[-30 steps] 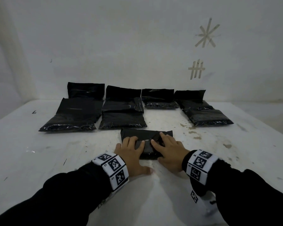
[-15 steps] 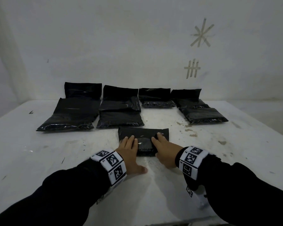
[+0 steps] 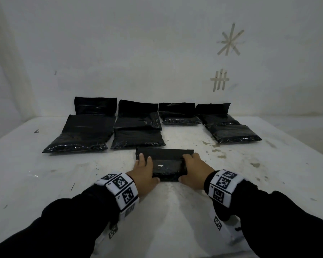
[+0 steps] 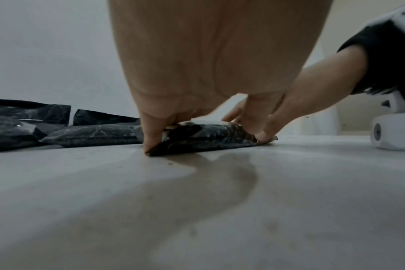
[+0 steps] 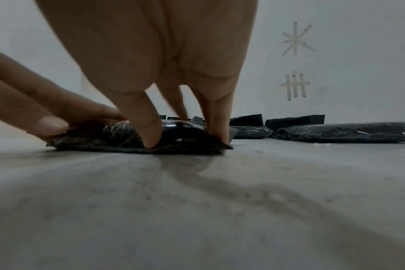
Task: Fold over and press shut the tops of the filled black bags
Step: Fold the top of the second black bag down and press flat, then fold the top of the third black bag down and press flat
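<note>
A filled black bag (image 3: 166, 164) lies flat on the white table (image 3: 45, 183) in front of me, its top folded over toward me. My left hand (image 3: 143, 170) presses on its left end, fingers stretched over the top and thumb at the near edge. My right hand (image 3: 191, 168) presses on the right end the same way. In the left wrist view the left thumb (image 4: 150, 138) touches the table at the bag's (image 4: 208, 138) near corner. The right wrist view has the right fingers (image 5: 150, 131) pushing down on the bag (image 5: 118, 138).
Several more filled black bags lie in a row behind it, such as one at far left (image 3: 78, 138), one beside it (image 3: 138, 138) and one at right (image 3: 231, 135), their tops toward the wall. Tape marks (image 3: 229, 40) are stuck on the wall. Stains (image 3: 218, 151) spot the table.
Both hands have slid apart from the middle of the folded bag out to its two ends. The bag has stayed flat in place.
</note>
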A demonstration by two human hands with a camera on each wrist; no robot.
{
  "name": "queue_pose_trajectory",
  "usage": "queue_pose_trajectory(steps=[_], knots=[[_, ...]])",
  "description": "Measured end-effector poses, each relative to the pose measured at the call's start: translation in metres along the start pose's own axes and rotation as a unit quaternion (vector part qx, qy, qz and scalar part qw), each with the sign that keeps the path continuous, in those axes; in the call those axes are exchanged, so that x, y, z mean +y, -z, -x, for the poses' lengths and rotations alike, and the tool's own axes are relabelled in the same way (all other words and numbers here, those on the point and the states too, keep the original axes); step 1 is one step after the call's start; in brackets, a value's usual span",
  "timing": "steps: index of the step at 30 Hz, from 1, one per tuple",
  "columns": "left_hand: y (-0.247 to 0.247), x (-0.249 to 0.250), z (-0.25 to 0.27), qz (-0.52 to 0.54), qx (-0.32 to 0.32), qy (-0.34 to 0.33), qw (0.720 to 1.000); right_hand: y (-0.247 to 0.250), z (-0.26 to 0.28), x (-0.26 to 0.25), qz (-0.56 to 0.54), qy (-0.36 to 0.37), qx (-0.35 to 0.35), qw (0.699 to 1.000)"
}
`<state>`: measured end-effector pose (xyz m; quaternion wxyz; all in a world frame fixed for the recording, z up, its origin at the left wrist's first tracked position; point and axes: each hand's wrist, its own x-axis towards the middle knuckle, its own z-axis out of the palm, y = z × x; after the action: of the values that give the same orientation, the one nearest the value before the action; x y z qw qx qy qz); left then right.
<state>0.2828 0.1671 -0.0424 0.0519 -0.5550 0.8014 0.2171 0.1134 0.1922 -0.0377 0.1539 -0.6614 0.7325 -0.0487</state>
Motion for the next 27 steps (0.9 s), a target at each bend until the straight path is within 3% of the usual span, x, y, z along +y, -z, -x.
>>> queue_pose_trajectory(steps=[7, 18, 24, 27], knots=[[0.006, -0.006, -0.003, -0.033, 0.063, 0.041, 0.997, 0.002, 0.0, 0.003, 0.005, -0.014, 0.003, 1.0], [0.028, 0.004, -0.007, -0.024, 0.093, -0.051, 0.994, 0.03, 0.005, 0.022, -0.069, -0.008, 0.031, 0.997], [0.05, 0.041, -0.048, -0.005, 0.144, -0.077, 0.986, 0.063, -0.033, 0.049, -0.059, -0.047, 0.115, 0.99], [0.052, 0.058, -0.075, -0.027, 0.151, -0.068, 0.986, 0.073, -0.064, 0.062, -0.054, -0.072, 0.108, 0.99]])
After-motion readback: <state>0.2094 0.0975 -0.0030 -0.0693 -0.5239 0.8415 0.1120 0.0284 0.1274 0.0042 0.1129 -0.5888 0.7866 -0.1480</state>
